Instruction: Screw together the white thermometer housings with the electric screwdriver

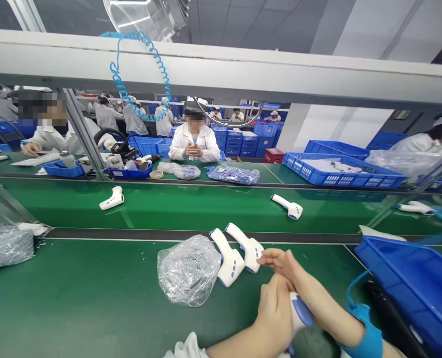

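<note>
My left hand (pixel 274 304) is wrapped round a white and blue forehead thermometer (pixel 300 314), low at the right of centre. Most of its body is hidden by my hands. My right hand (pixel 286 266), with a blue band (pixel 366 330) at the wrist, lies across the top of my left hand, its fingers stretched out to the left. Whether its palm touches the thermometer is hidden. Just beyond my fingertips lie two more thermometers, a nearer one (pixel 228 266) and a farther one (pixel 251 251). A clear plastic bag (pixel 188 271) sits left of them.
A green conveyor belt (pixel 191 206) runs across ahead, carrying a thermometer (pixel 112 198) at left and another (pixel 288 207) towards the right. A blue bin (pixel 410 283) stands at my right. Bagged parts (pixel 6 246) lie at far left. A person (pixel 194 136) sits opposite.
</note>
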A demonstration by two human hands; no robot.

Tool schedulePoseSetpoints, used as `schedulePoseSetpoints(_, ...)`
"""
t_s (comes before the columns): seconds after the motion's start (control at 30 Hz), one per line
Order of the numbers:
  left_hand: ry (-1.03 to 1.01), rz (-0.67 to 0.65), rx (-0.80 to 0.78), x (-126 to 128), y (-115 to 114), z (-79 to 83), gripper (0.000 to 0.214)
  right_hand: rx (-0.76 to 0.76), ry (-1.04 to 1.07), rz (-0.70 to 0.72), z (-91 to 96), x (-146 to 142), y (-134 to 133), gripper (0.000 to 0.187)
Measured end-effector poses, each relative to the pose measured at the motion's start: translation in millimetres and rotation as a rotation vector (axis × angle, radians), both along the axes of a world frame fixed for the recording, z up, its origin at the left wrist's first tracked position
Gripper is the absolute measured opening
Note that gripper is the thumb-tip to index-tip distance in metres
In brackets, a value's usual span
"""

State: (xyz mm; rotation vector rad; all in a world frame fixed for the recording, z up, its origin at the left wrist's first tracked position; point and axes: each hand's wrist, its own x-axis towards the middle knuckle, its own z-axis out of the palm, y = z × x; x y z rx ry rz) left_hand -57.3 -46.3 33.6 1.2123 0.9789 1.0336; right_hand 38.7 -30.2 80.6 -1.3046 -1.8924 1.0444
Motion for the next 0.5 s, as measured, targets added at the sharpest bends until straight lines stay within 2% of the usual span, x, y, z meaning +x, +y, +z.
schedulePoseSetpoints(0.07,0.013,-0.006,0.006,-1.4,3.5,-0.7,0.038,0.004,0.033,-0.042,-7.2,8.7,-10.0,0.066)
schedulePoseSetpoints(0.17,0.024,-0.006,-0.005,-3.6,9.3,-3.4,0.030,0.109,-0.222,-0.031,-4.3,21.2,-28.8,0.053)
schedulePoseSetpoints(0.27,0.043,-0.021,-0.011,-5.5,12.7,-8.0,0.020,-0.007,-0.411,-0.034,4.9,46.9,-22.9,0.044)
schedulePoseSetpoints(0.33,0.074,0.011,-0.013,-5.9,13.1,-12.0,0.020,-0.082,-0.375,-0.176,5.6,76.3,3.2,0.051)
schedulePoseSetpoints(0.4,0.131,0.080,-0.025,-5.5,13.6,-17.4,0.024,-0.043,-0.362,-0.389,0.0,109.3,41.7,0.058)
schedulePoseSetpoints(0.43,0.165,0.094,-0.032,-5.1,14.9,-20.7,0.025,-0.035,-0.355,-0.491,-4.7,123.9,62.8,0.054)
schedulePoseSetpoints(0.5,0.204,0.046,-0.023,-3.7,21.2,-27.4,0.024,-0.053,-0.344,-0.563,-16.4,144.5,104.2,0.040)
